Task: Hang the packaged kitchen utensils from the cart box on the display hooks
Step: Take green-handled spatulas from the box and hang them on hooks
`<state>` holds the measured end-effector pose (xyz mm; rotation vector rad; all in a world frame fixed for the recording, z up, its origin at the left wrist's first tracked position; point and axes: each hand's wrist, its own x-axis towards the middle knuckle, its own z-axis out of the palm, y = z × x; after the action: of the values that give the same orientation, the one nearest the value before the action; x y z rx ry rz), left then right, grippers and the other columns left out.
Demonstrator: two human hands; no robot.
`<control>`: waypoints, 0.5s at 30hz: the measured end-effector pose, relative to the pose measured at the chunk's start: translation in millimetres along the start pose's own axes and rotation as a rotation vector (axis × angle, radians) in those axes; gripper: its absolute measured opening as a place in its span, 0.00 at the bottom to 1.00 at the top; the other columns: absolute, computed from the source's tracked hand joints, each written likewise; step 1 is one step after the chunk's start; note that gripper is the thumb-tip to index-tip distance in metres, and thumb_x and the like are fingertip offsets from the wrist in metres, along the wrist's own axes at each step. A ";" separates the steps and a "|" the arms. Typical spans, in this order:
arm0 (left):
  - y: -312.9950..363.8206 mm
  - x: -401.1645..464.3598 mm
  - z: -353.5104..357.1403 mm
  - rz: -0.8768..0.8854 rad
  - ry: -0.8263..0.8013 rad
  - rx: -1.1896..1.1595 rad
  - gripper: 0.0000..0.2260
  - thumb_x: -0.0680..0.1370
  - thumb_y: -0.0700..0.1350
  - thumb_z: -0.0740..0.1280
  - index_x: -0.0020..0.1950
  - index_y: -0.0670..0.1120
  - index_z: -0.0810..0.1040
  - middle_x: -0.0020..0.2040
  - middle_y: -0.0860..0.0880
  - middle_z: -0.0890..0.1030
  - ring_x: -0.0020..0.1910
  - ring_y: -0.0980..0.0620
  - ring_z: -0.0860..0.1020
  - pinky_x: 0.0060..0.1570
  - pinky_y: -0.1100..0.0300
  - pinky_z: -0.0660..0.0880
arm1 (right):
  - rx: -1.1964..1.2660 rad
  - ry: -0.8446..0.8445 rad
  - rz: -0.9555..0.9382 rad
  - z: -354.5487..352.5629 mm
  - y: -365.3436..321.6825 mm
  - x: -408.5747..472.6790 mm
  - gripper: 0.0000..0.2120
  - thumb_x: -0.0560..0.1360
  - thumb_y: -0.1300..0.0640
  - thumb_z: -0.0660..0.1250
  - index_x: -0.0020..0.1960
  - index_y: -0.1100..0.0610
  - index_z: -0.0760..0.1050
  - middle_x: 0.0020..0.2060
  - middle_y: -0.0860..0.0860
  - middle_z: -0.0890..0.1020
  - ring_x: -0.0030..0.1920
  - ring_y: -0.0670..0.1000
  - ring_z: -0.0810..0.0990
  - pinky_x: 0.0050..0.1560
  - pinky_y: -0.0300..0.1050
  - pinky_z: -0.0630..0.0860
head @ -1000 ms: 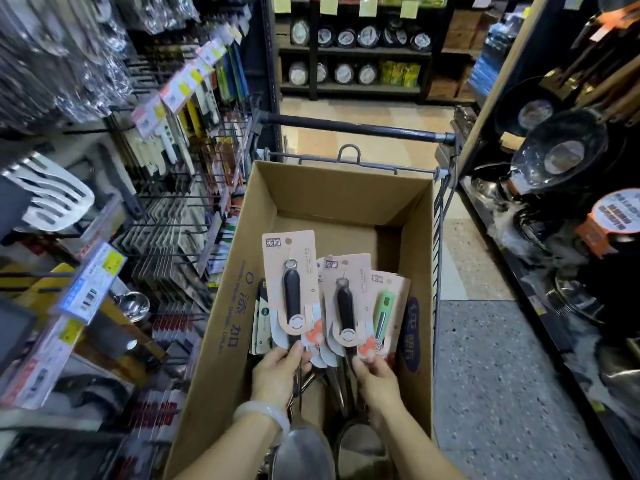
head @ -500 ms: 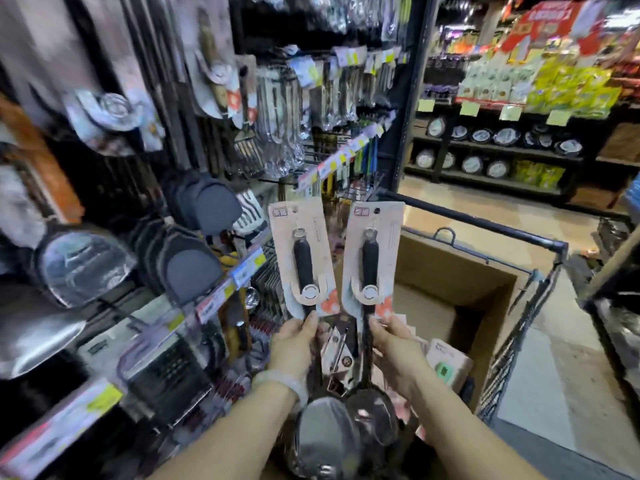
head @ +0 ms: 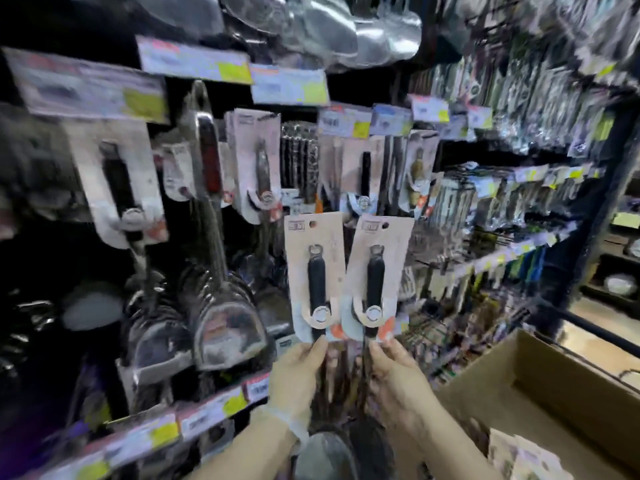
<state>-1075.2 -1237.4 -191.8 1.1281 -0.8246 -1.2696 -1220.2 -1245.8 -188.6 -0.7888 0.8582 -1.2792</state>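
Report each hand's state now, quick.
Left hand: closed, gripping the left packaged utensil below its card.
Right hand: closed, gripping the right packaged utensil below its card.

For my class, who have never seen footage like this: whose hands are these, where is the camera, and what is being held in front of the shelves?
There is no machine here. A person wears a wide-angle camera on the head, looking forward and down, so you see their own arms. The left hand pinches one carded utensil by its lower end; the right hand pinches a second carded utensil. Both cards are upright, side by side, in front of a store display hung with similar packs. The cardboard box sits lower right. The picture is blurred.
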 end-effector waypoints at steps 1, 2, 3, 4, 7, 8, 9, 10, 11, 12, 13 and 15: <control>7.6 -4.6 -13.6 0.023 0.039 0.001 0.10 0.75 0.44 0.67 0.35 0.44 0.82 0.39 0.42 0.83 0.43 0.43 0.79 0.54 0.45 0.73 | -0.025 -0.038 0.007 14.7 4.1 0.4 0.08 0.79 0.61 0.60 0.54 0.60 0.75 0.49 0.59 0.84 0.49 0.57 0.82 0.57 0.57 0.76; 15.2 -9.9 -26.8 0.046 0.083 -0.015 0.09 0.75 0.43 0.68 0.36 0.43 0.81 0.39 0.42 0.83 0.42 0.44 0.78 0.53 0.44 0.74 | -0.052 -0.081 0.015 29.6 8.3 -0.5 0.09 0.79 0.60 0.60 0.56 0.59 0.76 0.50 0.57 0.84 0.50 0.56 0.83 0.53 0.53 0.79; 22.2 -15.3 -40.2 0.067 0.125 -0.033 0.08 0.75 0.42 0.68 0.37 0.42 0.81 0.38 0.42 0.83 0.40 0.44 0.78 0.52 0.43 0.75 | -0.064 -0.122 0.023 44.4 13.3 -1.4 0.09 0.79 0.60 0.59 0.56 0.58 0.76 0.50 0.55 0.85 0.49 0.53 0.84 0.47 0.47 0.81; 29.0 -21.1 -53.2 0.084 0.160 -0.048 0.08 0.75 0.42 0.68 0.37 0.41 0.80 0.37 0.42 0.83 0.39 0.45 0.78 0.51 0.43 0.76 | -0.053 -0.160 0.027 59.1 17.9 -3.3 0.10 0.79 0.60 0.59 0.56 0.58 0.76 0.49 0.54 0.85 0.48 0.51 0.85 0.41 0.43 0.81; 47.5 -40.9 -90.6 0.115 0.231 -0.094 0.08 0.74 0.42 0.69 0.37 0.40 0.79 0.33 0.45 0.83 0.33 0.50 0.80 0.40 0.54 0.79 | -0.006 -0.228 0.042 102.0 32.0 -15.2 0.09 0.78 0.62 0.59 0.54 0.59 0.77 0.47 0.54 0.86 0.45 0.50 0.85 0.38 0.40 0.80; 53.4 -47.2 -103.3 0.134 0.254 -0.094 0.08 0.74 0.41 0.68 0.37 0.40 0.79 0.31 0.47 0.83 0.31 0.52 0.80 0.36 0.59 0.79 | 0.000 -0.247 0.046 116.1 36.9 -20.7 0.09 0.79 0.62 0.59 0.53 0.59 0.76 0.44 0.54 0.86 0.43 0.49 0.85 0.36 0.40 0.80; 59.4 -53.6 -115.4 0.149 0.280 -0.087 0.07 0.74 0.41 0.68 0.37 0.40 0.79 0.30 0.48 0.83 0.31 0.53 0.80 0.35 0.59 0.79 | 0.000 -0.268 0.046 129.9 41.9 -26.7 0.08 0.79 0.63 0.58 0.52 0.58 0.76 0.42 0.53 0.86 0.40 0.49 0.85 0.34 0.39 0.80; 65.2 -60.1 -127.5 0.163 0.302 -0.081 0.07 0.74 0.41 0.68 0.37 0.40 0.79 0.31 0.48 0.83 0.32 0.52 0.80 0.38 0.56 0.79 | -0.002 -0.291 0.049 143.3 47.1 -32.6 0.09 0.79 0.63 0.58 0.51 0.58 0.76 0.40 0.53 0.86 0.39 0.48 0.85 0.33 0.38 0.79; 70.7 -66.8 -139.6 0.175 0.324 -0.083 0.07 0.74 0.41 0.68 0.37 0.40 0.79 0.31 0.47 0.83 0.34 0.50 0.80 0.42 0.52 0.79 | -0.007 -0.306 0.052 156.6 52.6 -37.7 0.09 0.79 0.64 0.58 0.52 0.58 0.76 0.39 0.52 0.86 0.37 0.47 0.85 0.34 0.38 0.80; 75.5 -72.6 -152.1 0.190 0.348 -0.087 0.07 0.74 0.41 0.68 0.37 0.40 0.80 0.32 0.46 0.83 0.36 0.49 0.79 0.45 0.50 0.78 | -0.012 -0.316 0.054 169.9 57.7 -42.5 0.08 0.79 0.64 0.58 0.53 0.59 0.76 0.39 0.52 0.86 0.37 0.47 0.84 0.35 0.38 0.80; 79.4 -77.5 -164.6 0.204 0.372 -0.093 0.07 0.75 0.41 0.68 0.37 0.40 0.80 0.33 0.45 0.83 0.36 0.48 0.79 0.46 0.49 0.77 | -0.017 -0.320 0.057 182.5 62.8 -46.5 0.08 0.79 0.64 0.58 0.53 0.59 0.75 0.38 0.52 0.86 0.36 0.46 0.84 0.35 0.38 0.79; 84.8 -85.6 -190.0 0.214 0.410 -0.114 0.08 0.75 0.41 0.67 0.37 0.40 0.79 0.32 0.46 0.82 0.36 0.47 0.78 0.47 0.51 0.76 | -0.034 -0.307 0.084 206.0 74.5 -52.3 0.06 0.78 0.64 0.59 0.49 0.59 0.75 0.33 0.50 0.85 0.31 0.44 0.82 0.32 0.35 0.78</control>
<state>-884.5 -1124.0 -154.9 1.1251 -0.5411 -0.8572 -1008.3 -1179.4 -151.0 -0.9384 0.6591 -1.0379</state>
